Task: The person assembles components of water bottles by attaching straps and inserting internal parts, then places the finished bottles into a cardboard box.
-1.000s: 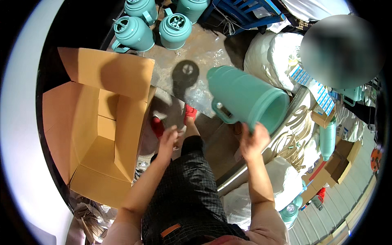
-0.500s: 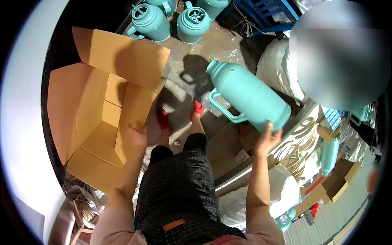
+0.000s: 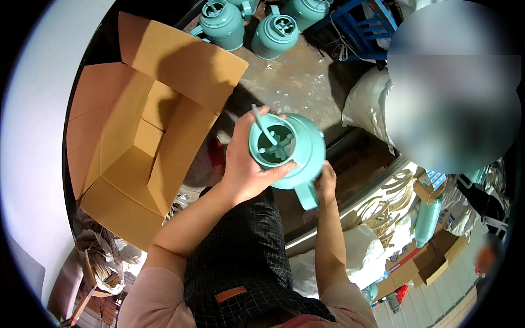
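Observation:
A teal plastic thermos jug (image 3: pixel 309 143) is in front of me, its open mouth tilted up toward me. Inside the mouth are several small pale pieces and a teal stick-like piece that pokes out over the rim. My left hand (image 3: pixel 244 161) grips the jug around its neck, the thumb on the near side of the rim. My right hand (image 3: pixel 327 183) holds the jug's body on the right, beside the handle, with its fingers partly hidden. Left of the jug stands an open cardboard box (image 3: pixel 123 169) with its flaps spread; no jug shows in it.
Several similar teal jugs (image 3: pixel 276 41) stand on the floor at the far side, near a blue plastic chair (image 3: pixel 358 24). A white sack (image 3: pixel 369 101) is at the right. Beyond the ledge lie pale coiled strips (image 3: pixel 383 205), plastic bags (image 3: pixel 355 257) and a teal bottle-shaped piece (image 3: pixel 428 221).
The jug has swung from lying slantwise on the right to mouth-up in front of me. My left hand has left the box and taken hold of its neck.

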Motion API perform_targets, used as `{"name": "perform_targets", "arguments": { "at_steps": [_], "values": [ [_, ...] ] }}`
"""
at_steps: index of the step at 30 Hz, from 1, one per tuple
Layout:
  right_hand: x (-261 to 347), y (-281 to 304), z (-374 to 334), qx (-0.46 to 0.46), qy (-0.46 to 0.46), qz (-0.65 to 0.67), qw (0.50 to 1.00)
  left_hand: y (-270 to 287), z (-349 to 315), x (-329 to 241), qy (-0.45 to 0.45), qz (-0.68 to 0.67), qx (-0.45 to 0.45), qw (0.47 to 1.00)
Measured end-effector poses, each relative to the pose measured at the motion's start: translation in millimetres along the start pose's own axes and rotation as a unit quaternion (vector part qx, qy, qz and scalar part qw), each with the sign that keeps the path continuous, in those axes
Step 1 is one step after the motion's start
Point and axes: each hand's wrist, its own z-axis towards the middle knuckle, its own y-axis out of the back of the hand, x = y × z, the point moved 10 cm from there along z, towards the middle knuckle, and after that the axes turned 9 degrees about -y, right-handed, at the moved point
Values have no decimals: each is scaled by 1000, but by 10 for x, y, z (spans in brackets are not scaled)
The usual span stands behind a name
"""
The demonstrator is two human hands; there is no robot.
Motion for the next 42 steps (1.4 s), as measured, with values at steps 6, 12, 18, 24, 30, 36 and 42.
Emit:
{"name": "perform_targets", "arguments": {
  "at_steps": [6,12,18,24,30,36,42],
  "values": [
    [1829,-1726,-1646,130,318,-332,879,-137,-168,-395,-98,199,-87,971],
    [2061,-2068,-1828,19,474,-426,770,-500,-127,-667,-111,211,126,963],
    [2033,-2281,-2036,291,435,-420,741,-564,-558,-1063,-428,289,323,793],
    [1482,-2302,-2227,454,291,-351,766,-682,-829,-1224,-366,137,409,825],
    [1251,-2301,-1995,488,225,-302,787,-711,-813,-972,-300,146,368,868],
    [1275,-2349,-2074,476,271,-321,773,-759,-893,-917,-258,156,446,843],
    [1471,-2163,-2044,390,304,-342,799,-796,-763,-899,-283,174,496,802]
  ]
}}
